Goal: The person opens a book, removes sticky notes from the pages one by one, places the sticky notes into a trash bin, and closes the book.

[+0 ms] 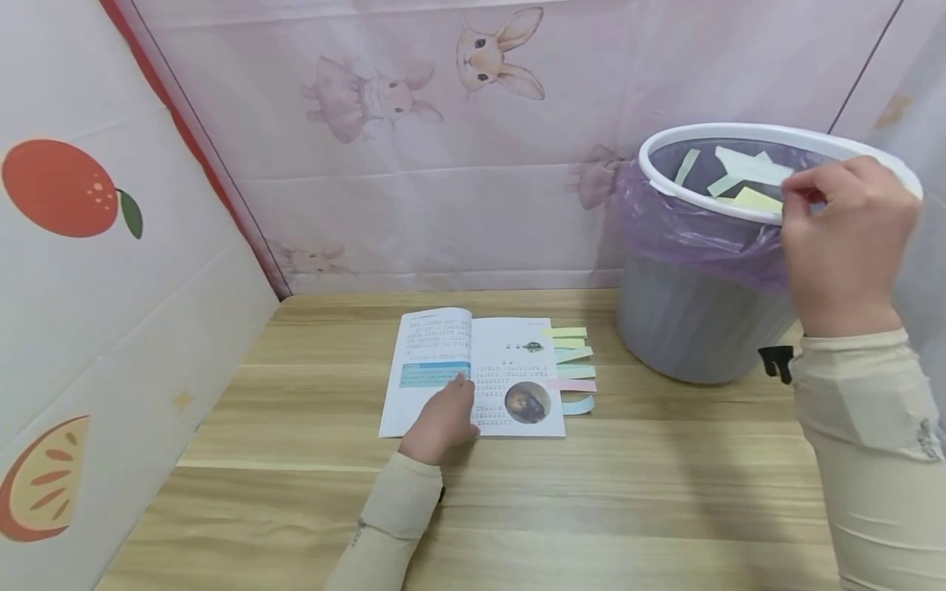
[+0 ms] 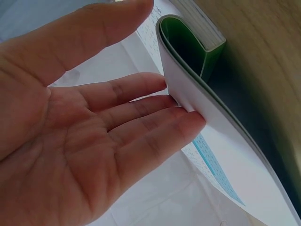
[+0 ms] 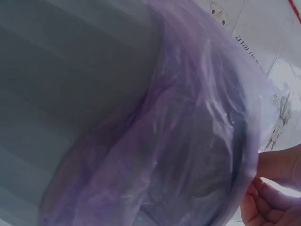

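An open book (image 1: 517,349) lies on the table with several coloured sticky notes (image 1: 572,372) jutting from its right edge. My left hand (image 1: 442,419) rests at its fold; in the left wrist view the straight fingers (image 2: 146,132) touch a raised, bending page (image 2: 225,127), thumb apart. My right hand (image 1: 850,234) is at the near right rim of a grey bin (image 1: 702,312), thumb and forefinger pinched together beside a pale green sticky note (image 1: 761,168). In the right wrist view the curled fingers (image 3: 268,202) sit behind the rim, their tips hidden.
A purple bag (image 1: 683,209) lines the bin beneath its white rim (image 1: 727,131). Several paper strips, one a yellow note (image 1: 755,199), are inside. The wooden table (image 1: 281,394) meets a pink rabbit-print wall (image 1: 443,222) behind and a fruit-print panel (image 1: 148,304) at left.
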{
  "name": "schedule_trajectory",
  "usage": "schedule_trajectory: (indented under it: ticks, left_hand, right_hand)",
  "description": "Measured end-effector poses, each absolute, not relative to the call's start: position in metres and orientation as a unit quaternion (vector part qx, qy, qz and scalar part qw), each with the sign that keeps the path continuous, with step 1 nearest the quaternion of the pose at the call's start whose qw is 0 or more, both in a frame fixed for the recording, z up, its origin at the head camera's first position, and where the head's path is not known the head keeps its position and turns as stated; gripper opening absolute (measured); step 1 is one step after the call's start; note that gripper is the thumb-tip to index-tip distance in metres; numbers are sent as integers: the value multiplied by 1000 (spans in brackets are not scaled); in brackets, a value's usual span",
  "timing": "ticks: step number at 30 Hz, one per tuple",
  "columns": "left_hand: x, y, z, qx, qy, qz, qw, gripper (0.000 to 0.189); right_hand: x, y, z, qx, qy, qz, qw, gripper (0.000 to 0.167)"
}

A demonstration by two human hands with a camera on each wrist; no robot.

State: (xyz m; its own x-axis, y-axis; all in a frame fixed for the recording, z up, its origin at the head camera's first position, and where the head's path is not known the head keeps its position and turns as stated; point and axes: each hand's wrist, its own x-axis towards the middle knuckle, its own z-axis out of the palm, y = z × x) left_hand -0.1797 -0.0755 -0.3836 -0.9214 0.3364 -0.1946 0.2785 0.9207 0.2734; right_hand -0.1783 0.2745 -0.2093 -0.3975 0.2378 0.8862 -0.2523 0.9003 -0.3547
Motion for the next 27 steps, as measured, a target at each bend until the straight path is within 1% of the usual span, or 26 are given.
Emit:
schedule_trajectory:
  ticks: [8, 11, 14, 17, 18, 20, 22, 24, 26, 27]
  left_hand:
    - [-179, -75, -384, 156, 973, 122, 120, 60]
    - [-179, -75, -383, 157, 974, 118, 117, 58]
    - [-180, -75, -382, 154, 974, 115, 120, 57]
    - [-180, -75, -382, 152, 974, 115, 120, 57]
    - [-180, -75, -382, 151, 975, 114, 119, 58]
    - [-180, -76, -382, 149, 975, 112, 118, 58]
    - [-180, -76, -382, 150, 976, 111, 116, 57]
    - [-180, -76, -382, 150, 975, 112, 117, 57]
    - [-180, -75, -381, 150, 975, 114, 117, 57]
    - [-179, -75, -381, 149, 975, 114, 116, 57]
  right_hand:
    - [-178, 277, -209, 11, -835, 229, 500, 19]
    - [-178, 275, -208, 13, -830, 233, 507, 21]
    - [-173, 266, -208, 20, -815, 235, 529, 21]
    - [-165, 248, -209, 66, -799, 224, 554, 19]
    - [-163, 240, -212, 95, -794, 215, 561, 18]
    - [-160, 227, -222, 179, -789, 195, 555, 15]
    - [-159, 215, -238, 273, -792, 167, 519, 16]
    - [-162, 207, -260, 358, -799, 144, 460, 23]
    - [-169, 200, -286, 411, -813, 125, 392, 24]
    - [-174, 196, -300, 425, -824, 112, 358, 21]
